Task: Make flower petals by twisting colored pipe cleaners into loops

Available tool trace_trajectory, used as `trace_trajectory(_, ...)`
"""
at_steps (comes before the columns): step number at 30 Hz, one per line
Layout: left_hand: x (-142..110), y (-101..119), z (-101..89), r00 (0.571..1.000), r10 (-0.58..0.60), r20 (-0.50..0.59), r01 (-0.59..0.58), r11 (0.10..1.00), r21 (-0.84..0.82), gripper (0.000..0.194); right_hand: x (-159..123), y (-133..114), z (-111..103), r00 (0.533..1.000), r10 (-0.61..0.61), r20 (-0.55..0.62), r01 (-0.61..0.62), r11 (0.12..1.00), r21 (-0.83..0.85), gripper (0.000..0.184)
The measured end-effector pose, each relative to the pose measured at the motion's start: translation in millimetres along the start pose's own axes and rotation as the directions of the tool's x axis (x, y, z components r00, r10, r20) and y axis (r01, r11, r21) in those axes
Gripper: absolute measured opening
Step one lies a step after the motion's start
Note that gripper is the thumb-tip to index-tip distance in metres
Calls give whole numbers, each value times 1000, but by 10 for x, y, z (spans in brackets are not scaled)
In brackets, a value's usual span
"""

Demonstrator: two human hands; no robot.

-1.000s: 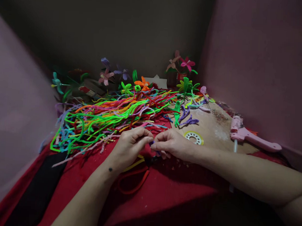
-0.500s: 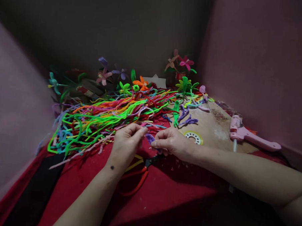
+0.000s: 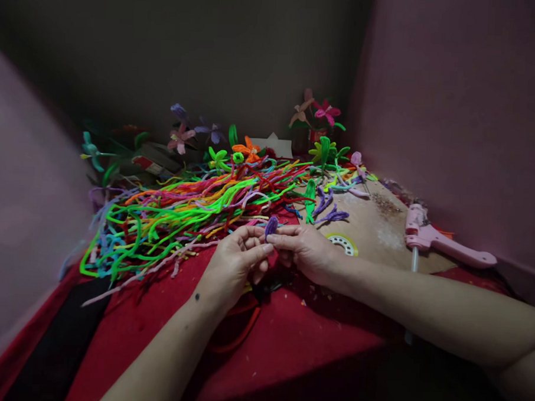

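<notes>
Both hands meet at the middle of the red cloth. My left hand (image 3: 236,261) and my right hand (image 3: 303,249) pinch a small purple pipe-cleaner loop (image 3: 271,226), which sticks up between their fingertips. Just behind them lies a big heap of coloured pipe cleaners (image 3: 191,212), mostly neon green, orange, red and pink. Red-handled pliers (image 3: 244,332) lie on the cloth under my left wrist, partly hidden.
A pink glue gun (image 3: 443,245) rests at the right on a wooden board (image 3: 377,229), near a white ring with a yellow rim (image 3: 344,244). Finished pipe-cleaner flowers (image 3: 318,111) stand along the back wall. Purple and green petal pieces (image 3: 327,206) lie on the board.
The hands parted briefly, then came together again slightly higher. The purple loop, hidden between the fingers before, now stands up above the fingertips.
</notes>
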State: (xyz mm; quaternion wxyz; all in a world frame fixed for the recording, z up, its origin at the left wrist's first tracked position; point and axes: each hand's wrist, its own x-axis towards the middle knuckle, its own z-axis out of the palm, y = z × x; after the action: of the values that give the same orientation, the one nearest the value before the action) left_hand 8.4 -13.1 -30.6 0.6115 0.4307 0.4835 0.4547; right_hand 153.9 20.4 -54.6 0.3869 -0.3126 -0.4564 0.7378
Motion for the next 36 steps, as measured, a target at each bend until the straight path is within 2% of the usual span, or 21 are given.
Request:
trace_trajectory(3, 0, 2, 1, 999, 14, 33, -14, 1000, -4, 32, -13, -32, 10, 1000, -16, 13, 16, 1000, 4, 25)
trace_trajectory(6, -14, 11, -4, 999, -5, 42, 5, 1000, -6, 31, -16, -87, 3, 998, -63, -24, 63, 998, -21, 25)
trace_trajectory(10, -26, 11, -1, 993, -91, 70, 91, 996, -4, 29, -24, -148, -16, 990, -127, -66, 113, 975, -192, 23)
trace_trajectory(14, -30, 9, 22, 991, -130, 14, 130, 992, 2, 26, -61, -193, 6, 976, -190, -105, 147, 934, -327, 19)
trace_trajectory(18, -37, 1, 30, 989, -150, -2, 150, 986, 78, 20, -82, -219, 35, 963, -242, -119, 182, 908, -377, 16)
trace_trajectory(22, -43, -10, 30, 986, -165, 17, 160, 971, 180, 22, -74, -210, 28, 947, -290, -136, 209, 882, -422, 16)
trace_trajectory(24, -40, -13, 39, 988, -153, 1, 150, 969, 195, 22, -79, -206, 24, 936, -337, -100, 252, 841, -478, 13)
trace_trajectory(28, -26, -27, 41, 987, -159, -26, 161, 970, 185, 22, -96, -224, 18, 878, -478, 36, 400, 688, -606, 8)
trace_trajectory(29, -21, -33, 32, 987, -161, -16, 162, 972, 169, 22, -91, -230, 13, 879, -476, 31, 395, 690, -606, 8)
trace_trajectory(31, -9, -42, 0, 984, -172, 42, 167, 979, 114, 22, -65, -239, -6, 914, -406, -23, 326, 766, -554, 10)
trace_trajectory(34, 6, -39, -60, 963, -210, 168, 210, 978, 14, 19, -3, -234, -46, 965, -244, -96, 190, 903, -386, 16)
trace_trajectory(36, 11, -27, -91, 956, -215, 201, 228, 972, -47, 14, 35, -224, -67, 977, -173, -120, 134, 951, -280, 19)
